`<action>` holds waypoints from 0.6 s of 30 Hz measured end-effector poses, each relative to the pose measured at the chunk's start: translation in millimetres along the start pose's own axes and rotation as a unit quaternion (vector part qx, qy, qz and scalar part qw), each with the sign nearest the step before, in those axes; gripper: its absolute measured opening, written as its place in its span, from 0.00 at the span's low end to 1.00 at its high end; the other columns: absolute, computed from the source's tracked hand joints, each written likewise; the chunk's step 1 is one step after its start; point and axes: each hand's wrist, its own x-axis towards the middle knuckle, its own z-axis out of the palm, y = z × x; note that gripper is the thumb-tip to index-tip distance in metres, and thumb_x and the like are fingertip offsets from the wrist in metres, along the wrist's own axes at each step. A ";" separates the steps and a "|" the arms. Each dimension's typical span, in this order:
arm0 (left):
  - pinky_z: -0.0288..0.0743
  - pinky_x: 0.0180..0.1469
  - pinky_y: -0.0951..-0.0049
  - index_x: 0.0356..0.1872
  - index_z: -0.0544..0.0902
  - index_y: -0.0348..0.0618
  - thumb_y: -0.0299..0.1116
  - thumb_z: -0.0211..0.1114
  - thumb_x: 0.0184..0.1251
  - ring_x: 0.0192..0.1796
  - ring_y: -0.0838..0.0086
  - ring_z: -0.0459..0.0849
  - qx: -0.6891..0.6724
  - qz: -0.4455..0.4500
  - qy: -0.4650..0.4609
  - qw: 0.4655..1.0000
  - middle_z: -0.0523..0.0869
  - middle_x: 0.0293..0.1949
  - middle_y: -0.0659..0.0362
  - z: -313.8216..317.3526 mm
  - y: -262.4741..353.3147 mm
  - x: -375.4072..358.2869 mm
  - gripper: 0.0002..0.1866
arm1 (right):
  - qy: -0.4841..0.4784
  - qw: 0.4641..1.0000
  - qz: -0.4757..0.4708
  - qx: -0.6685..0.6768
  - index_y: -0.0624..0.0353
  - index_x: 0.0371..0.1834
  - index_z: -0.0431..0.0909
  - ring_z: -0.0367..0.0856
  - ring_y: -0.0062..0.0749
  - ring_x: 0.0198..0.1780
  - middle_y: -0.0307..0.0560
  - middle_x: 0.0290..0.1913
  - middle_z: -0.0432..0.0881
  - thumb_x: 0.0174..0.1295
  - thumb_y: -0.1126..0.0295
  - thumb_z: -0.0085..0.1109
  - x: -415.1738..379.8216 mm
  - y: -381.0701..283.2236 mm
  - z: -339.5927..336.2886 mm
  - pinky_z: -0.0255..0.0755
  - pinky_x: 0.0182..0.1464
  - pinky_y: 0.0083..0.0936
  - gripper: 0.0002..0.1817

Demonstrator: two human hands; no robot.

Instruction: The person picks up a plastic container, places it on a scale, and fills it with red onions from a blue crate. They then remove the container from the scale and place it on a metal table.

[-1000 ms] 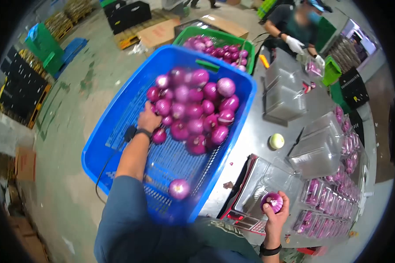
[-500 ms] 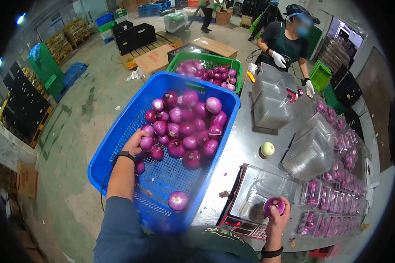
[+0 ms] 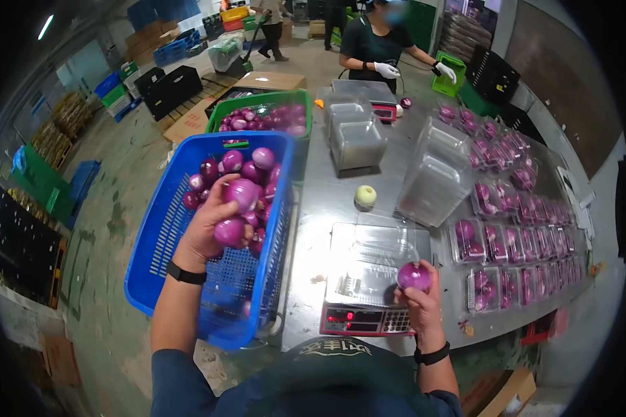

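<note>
My left hand (image 3: 205, 226) is closed around two red onions, an upper red onion (image 3: 242, 195) and a lower one (image 3: 230, 232). It is raised above the blue crate (image 3: 138, 267), where more red onions (image 3: 209, 169) are heaped toward the far end. In my right hand (image 3: 423, 299) is a single red onion (image 3: 414, 276), gripped by the fingers and thumb. That hand hovers at the right side of the scale (image 3: 355, 321). A clear plastic tray (image 3: 368, 267) lies on the scale's plate. Beyond the scale a peeled pale onion (image 3: 366, 197) rests on the metal table (image 3: 302, 243).
Stacked clear containers (image 3: 358, 142) and another leaning stack (image 3: 435, 174) stand farther back. Rows of packed onions (image 3: 515, 240) fill the right side. A green crate of onions (image 3: 219, 108) sits behind the blue one. Across the table, a gloved co-worker (image 3: 375, 48) stands by another scale.
My left hand has lifted two red onions up from the pile. My right hand still holds its onion near the scale. The whole view has turned to the right.
</note>
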 end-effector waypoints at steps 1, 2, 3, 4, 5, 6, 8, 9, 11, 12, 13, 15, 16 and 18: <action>0.88 0.33 0.60 0.74 0.63 0.59 0.28 0.66 0.70 0.31 0.56 0.90 0.015 -0.006 0.006 1.000 0.81 0.56 0.42 27.1 -5.5 0.1 0.34 | -0.013 1.000 -0.011 -0.012 0.51 0.74 0.61 0.87 0.39 0.38 0.54 0.54 0.78 0.56 0.77 0.66 1.3 4.9 -5.1 0.86 0.36 0.35 0.40; 0.90 0.37 0.59 0.75 0.63 0.60 0.30 0.70 0.68 0.38 0.56 0.89 0.054 -0.027 -0.004 0.998 0.77 0.61 0.42 42.1 -12.9 1.8 0.37 | -0.026 0.999 -0.022 -0.025 0.51 0.75 0.60 0.87 0.40 0.40 0.54 0.55 0.78 0.54 0.79 0.66 1.5 5.4 -7.9 0.86 0.38 0.36 0.42; 0.90 0.38 0.59 0.75 0.63 0.58 0.30 0.71 0.67 0.42 0.58 0.88 0.095 -0.021 0.013 0.995 0.75 0.62 0.45 63.7 -23.6 3.5 0.37 | -0.032 0.999 0.011 -0.025 0.55 0.73 0.60 0.86 0.39 0.46 0.53 0.55 0.78 0.51 0.85 0.68 -2.0 -6.4 -3.4 0.86 0.44 0.34 0.44; 0.90 0.40 0.60 0.75 0.64 0.57 0.29 0.72 0.66 0.46 0.60 0.87 0.137 -0.015 0.030 0.990 0.73 0.64 0.49 87.4 -34.7 4.6 0.38 | -0.028 0.996 -0.016 -0.078 0.57 0.73 0.61 0.85 0.37 0.50 0.53 0.56 0.78 0.51 0.82 0.71 4.7 5.3 -14.6 0.84 0.49 0.34 0.44; 0.90 0.43 0.61 0.75 0.65 0.53 0.27 0.73 0.64 0.51 0.65 0.85 0.120 -0.040 0.016 0.992 0.70 0.65 0.54 107.8 -42.3 5.6 0.39 | -0.029 0.990 -0.041 -0.130 0.58 0.71 0.63 0.84 0.36 0.52 0.52 0.56 0.79 0.50 0.79 0.73 10.2 13.4 -23.9 0.83 0.51 0.33 0.42; 0.88 0.49 0.65 0.74 0.66 0.50 0.24 0.74 0.63 0.53 0.68 0.84 0.146 -0.031 0.014 0.989 0.70 0.65 0.55 114.8 -60.5 11.5 0.39 | -0.032 0.981 -0.064 -0.181 0.60 0.70 0.66 0.84 0.35 0.53 0.52 0.55 0.80 0.50 0.75 0.76 13.8 15.9 -30.1 0.82 0.53 0.32 0.41; 0.84 0.54 0.69 0.74 0.68 0.48 0.22 0.75 0.62 0.55 0.71 0.82 0.155 -0.068 0.010 0.985 0.72 0.64 0.57 147.5 -80.2 15.2 0.39 | -0.023 0.954 -0.106 -0.279 0.60 0.66 0.69 0.85 0.36 0.53 0.53 0.54 0.82 0.49 0.70 0.78 13.2 4.3 -25.4 0.80 0.54 0.32 0.40; 0.82 0.57 0.71 0.73 0.68 0.47 0.22 0.75 0.63 0.55 0.73 0.81 0.202 -0.076 0.003 0.976 0.74 0.62 0.58 152.6 -94.2 20.7 0.38 | -0.021 0.936 -0.125 -0.329 0.61 0.65 0.71 0.85 0.36 0.53 0.53 0.53 0.83 0.48 0.68 0.79 10.6 -2.1 -21.9 0.80 0.55 0.32 0.39; 0.82 0.54 0.71 0.72 0.71 0.46 0.22 0.74 0.62 0.53 0.74 0.81 0.226 -0.061 0.005 0.972 0.78 0.59 0.58 167.1 -123.5 28.9 0.36 | -0.026 0.915 -0.114 -0.385 0.61 0.63 0.72 0.86 0.39 0.54 0.55 0.53 0.84 0.47 0.65 0.80 6.7 -20.1 -14.9 0.79 0.56 0.33 0.38; 0.82 0.53 0.71 0.71 0.71 0.46 0.22 0.74 0.62 0.53 0.75 0.81 0.247 -0.050 0.009 0.968 0.80 0.58 0.59 172.5 -136.4 32.3 0.35 | -0.031 0.903 -0.112 -0.413 0.62 0.63 0.73 0.86 0.40 0.54 0.56 0.53 0.85 0.47 0.64 0.80 4.0 -24.0 -13.9 0.79 0.56 0.33 0.38; 0.81 0.52 0.72 0.70 0.72 0.46 0.22 0.74 0.62 0.52 0.76 0.81 0.279 -0.057 0.008 0.958 0.81 0.56 0.59 173.7 -149.4 35.9 0.34 | -0.031 0.904 -0.125 -0.409 0.61 0.60 0.75 0.85 0.49 0.54 0.59 0.53 0.84 0.45 0.60 0.80 5.1 -21.0 -15.3 0.78 0.58 0.38 0.38; 0.80 0.51 0.73 0.69 0.74 0.49 0.24 0.72 0.63 0.47 0.76 0.82 0.348 -0.146 0.030 0.926 0.84 0.53 0.60 188.3 -154.5 36.5 0.32 | -0.043 0.846 -0.195 -0.494 0.61 0.59 0.76 0.82 0.48 0.54 0.55 0.50 0.83 0.44 0.55 0.83 8.5 -13.6 -20.7 0.76 0.60 0.40 0.40; 0.80 0.51 0.71 0.67 0.75 0.48 0.23 0.72 0.62 0.46 0.74 0.83 0.419 -0.065 0.002 0.906 0.84 0.52 0.58 179.9 -173.9 40.2 0.31 | -0.047 0.813 -0.230 -0.534 0.62 0.59 0.76 0.81 0.48 0.55 0.53 0.49 0.83 0.44 0.53 0.84 10.8 -11.4 -21.7 0.75 0.60 0.41 0.41; 0.81 0.54 0.67 0.65 0.78 0.47 0.22 0.71 0.59 0.48 0.69 0.85 0.522 0.059 -0.030 0.851 0.85 0.51 0.53 174.2 -197.7 45.0 0.30 | -0.062 0.789 -0.278 -0.545 0.60 0.52 0.80 0.79 0.50 0.54 0.53 0.47 0.82 0.40 0.51 0.83 14.0 -9.3 -19.4 0.70 0.59 0.45 0.37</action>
